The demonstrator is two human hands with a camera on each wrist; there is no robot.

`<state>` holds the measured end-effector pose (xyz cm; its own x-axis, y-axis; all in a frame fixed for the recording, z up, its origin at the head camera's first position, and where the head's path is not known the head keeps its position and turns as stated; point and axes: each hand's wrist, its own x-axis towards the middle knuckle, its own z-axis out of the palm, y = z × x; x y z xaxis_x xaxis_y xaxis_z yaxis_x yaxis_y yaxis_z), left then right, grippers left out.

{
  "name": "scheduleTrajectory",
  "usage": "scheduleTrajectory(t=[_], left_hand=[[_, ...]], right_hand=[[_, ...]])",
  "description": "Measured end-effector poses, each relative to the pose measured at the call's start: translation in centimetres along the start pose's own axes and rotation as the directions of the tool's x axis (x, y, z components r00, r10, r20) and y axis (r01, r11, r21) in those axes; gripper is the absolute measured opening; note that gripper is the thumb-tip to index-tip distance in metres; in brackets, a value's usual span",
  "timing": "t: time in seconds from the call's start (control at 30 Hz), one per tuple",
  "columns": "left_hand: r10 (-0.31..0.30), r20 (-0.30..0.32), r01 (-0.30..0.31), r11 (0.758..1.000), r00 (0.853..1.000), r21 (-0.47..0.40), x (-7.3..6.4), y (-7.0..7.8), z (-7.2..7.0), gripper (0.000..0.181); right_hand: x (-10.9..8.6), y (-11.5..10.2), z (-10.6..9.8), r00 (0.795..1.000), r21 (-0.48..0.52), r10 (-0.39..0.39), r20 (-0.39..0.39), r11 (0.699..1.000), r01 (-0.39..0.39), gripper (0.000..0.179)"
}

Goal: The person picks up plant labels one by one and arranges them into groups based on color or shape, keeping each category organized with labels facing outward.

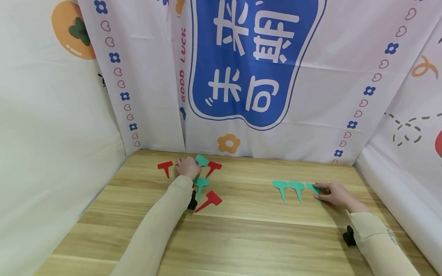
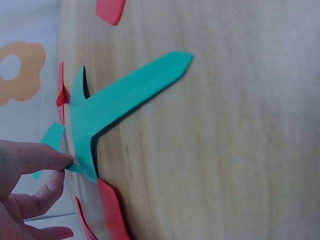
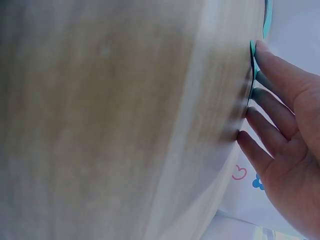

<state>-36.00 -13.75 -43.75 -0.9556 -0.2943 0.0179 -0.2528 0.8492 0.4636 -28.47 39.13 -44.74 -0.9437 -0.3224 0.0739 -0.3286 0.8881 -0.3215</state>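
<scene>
My left hand point(image 1: 188, 167) is at the back left of the table, among red and green T-shaped plant labels. Between its thumb and fingertips it pinches the narrow stem of a green plant label point(image 1: 202, 160). Closer to the left wrist camera lies another green label point(image 2: 120, 102), beside a red label point(image 2: 112, 210). Over on the right, my right hand point(image 1: 333, 193) rests its fairly straight fingertips on a green label point(image 1: 312, 187), the rightmost of a row. Two more green labels point(image 1: 280, 185) point(image 1: 296, 186) lie left of it, stems toward me.
Near my left hand lie red labels point(image 1: 165, 166) point(image 1: 214, 166) point(image 1: 209, 200). Black devices point(image 1: 192, 201) point(image 1: 349, 236) show at both wrists. White printed cloth point(image 1: 155, 96) walls off the back and sides of the wooden table point(image 1: 248, 237).
</scene>
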Motion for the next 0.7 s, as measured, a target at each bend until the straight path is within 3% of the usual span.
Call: scheduleTrajectory(t=[0.37, 0.7], left_hand=[[0.004, 0.023, -0.004, 1.0, 1.0, 0.009, -0.1, 0.1, -0.13, 0.018], [0.048, -0.044, -0.049, 0.999, 0.998, -0.022, -0.48, -0.25, -0.28, 0.022]], right_hand=[[0.04, 0.12, 0.08, 1.0, 0.004, -0.01, -0.007, 1.0, 0.01, 0.053], [-0.01, 0.19, 0.13, 1.0, 0.008, -0.004, -0.01, 1.0, 0.004, 0.054]])
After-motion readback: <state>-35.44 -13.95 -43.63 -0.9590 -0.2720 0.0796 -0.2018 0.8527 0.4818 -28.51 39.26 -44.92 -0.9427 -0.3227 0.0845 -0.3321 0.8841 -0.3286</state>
